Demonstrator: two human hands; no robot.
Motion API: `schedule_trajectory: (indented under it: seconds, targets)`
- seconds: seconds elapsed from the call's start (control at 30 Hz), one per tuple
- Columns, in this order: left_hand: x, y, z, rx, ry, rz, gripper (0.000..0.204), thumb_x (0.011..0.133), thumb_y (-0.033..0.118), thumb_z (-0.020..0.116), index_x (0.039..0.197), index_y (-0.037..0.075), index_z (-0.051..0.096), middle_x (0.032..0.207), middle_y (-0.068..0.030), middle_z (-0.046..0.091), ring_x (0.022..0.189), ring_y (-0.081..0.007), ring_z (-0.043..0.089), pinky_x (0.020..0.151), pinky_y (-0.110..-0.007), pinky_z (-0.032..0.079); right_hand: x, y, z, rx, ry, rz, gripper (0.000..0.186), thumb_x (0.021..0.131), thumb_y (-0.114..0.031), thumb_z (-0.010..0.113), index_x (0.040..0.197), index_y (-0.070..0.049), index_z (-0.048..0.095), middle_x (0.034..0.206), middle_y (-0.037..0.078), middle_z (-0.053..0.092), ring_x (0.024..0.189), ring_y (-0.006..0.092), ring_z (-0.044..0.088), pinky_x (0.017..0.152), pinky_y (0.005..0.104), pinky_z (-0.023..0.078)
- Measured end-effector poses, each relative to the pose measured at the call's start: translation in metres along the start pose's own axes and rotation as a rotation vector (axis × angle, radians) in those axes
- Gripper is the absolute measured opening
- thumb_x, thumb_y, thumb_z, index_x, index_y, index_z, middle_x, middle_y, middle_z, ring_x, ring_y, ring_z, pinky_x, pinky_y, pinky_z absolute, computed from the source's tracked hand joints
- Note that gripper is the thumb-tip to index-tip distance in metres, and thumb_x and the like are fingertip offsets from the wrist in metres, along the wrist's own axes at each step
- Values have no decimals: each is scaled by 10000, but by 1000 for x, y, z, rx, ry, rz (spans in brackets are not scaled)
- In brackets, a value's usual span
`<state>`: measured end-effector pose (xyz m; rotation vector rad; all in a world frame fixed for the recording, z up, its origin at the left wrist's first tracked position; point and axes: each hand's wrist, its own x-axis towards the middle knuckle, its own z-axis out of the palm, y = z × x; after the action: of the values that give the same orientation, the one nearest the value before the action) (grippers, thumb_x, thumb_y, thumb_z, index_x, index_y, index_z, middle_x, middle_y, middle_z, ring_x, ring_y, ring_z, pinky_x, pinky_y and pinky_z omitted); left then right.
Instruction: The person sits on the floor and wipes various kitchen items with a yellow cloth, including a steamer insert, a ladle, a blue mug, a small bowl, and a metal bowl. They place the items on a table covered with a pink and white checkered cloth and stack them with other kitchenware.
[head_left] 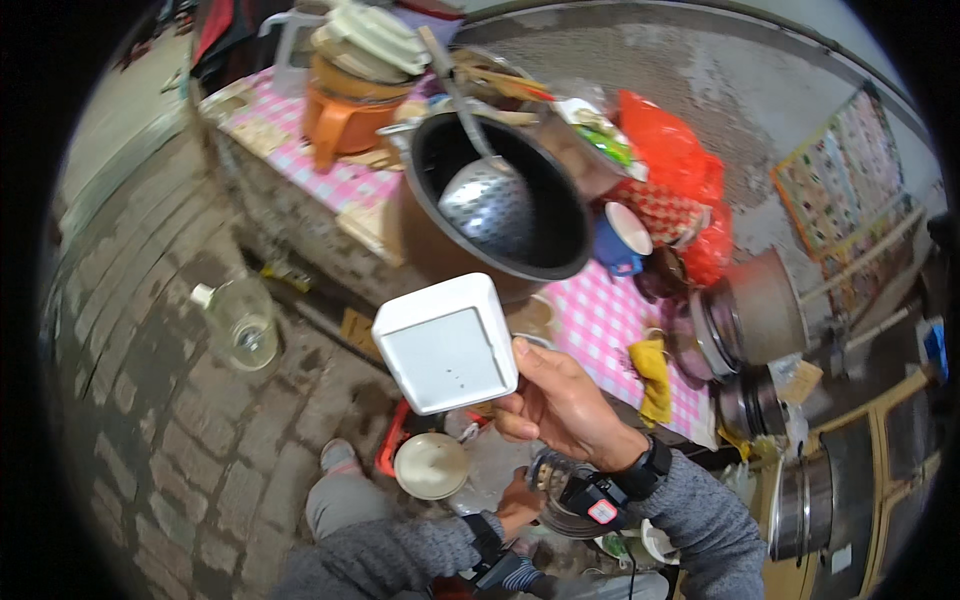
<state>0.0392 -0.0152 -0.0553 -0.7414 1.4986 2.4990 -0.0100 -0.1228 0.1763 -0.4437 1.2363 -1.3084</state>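
a stone-paved floor [150, 400] of grey-brown blocks fills the left half of the view, and a low counter covered with a pink checked cloth [600, 320] runs from upper left to lower right. on it sits a big dark cooking pot [500, 200], black inside, with a perforated metal skimmer ladle [488, 205] resting in it, its handle leaning up over the rim. behind the pot stands an orange plastic stool or tub [340, 115] with pale plates stacked on top, and to the right lies an orange-red plastic bag [670, 150]. further right a brownish pot [765, 305] lies tipped on its side beside stacked metal lids. a clear glass jar [240, 320] stands alone on the floor, well apart from the counter.

the right hand [565, 405] is raised in front of the pot, fingers closed around the edge of a white square dish [447, 345], held tilted so its flat bottom faces the camera. a black watch sits on that wrist. a yellow cloth [652, 375] lies on the checked cloth just right of the hand, and a blue mug [618, 240] with a white inside stands above it.

the left hand [520, 505] is low, near a round white plate [430, 465] and a stack of dishes; its fingers are mostly hidden, so i cannot tell whether it grips anything.
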Motion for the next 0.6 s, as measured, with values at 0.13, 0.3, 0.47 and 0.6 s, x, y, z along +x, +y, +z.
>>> schedule_trajectory:
  seconds: [0.13, 0.3, 0.47, 0.6]
  targets:
    - [-8, 10, 1, 6, -34, -73, 571, 773, 164, 613, 1273, 25, 373, 1027, -211, 616, 836, -275, 656, 602, -386, 550, -35, -17, -17, -24, 52, -95, 323, 1020, -341, 390, 1027, -52, 536, 703, 28, 448, 529, 113, 389, 474, 234, 351]
    - [-12, 15, 0, -49, -44, -241, 615, 763, 69, 587, 1320, 37, 328, 1015, -140, 590, 856, -267, 635, 625, -413, 561, -83, -48, -63, -112, 334, -373, 310, 1008, -304, 436, 977, -23, 563, 665, 28, 495, 521, 115, 446, 464, 236, 353]
    - [-11, 12, -1, 39, -57, -212, 673, 706, 10, 569, 1333, 64, 330, 1067, -145, 593, 849, -272, 635, 604, -458, 562, -74, -110, -150, -604, 696, -575, 257, 989, -244, 489, 921, 0, 539, 681, 48, 568, 526, 107, 526, 485, 235, 408]
    - [-7, 9, -2, -35, -81, -259, 652, 698, 15, 568, 1313, 68, 357, 1061, -123, 589, 877, -253, 615, 614, -424, 550, -29, -155, -213, -911, 745, -565, 183, 959, -178, 510, 900, -7, 538, 722, 41, 588, 569, 106, 584, 489, 223, 444]
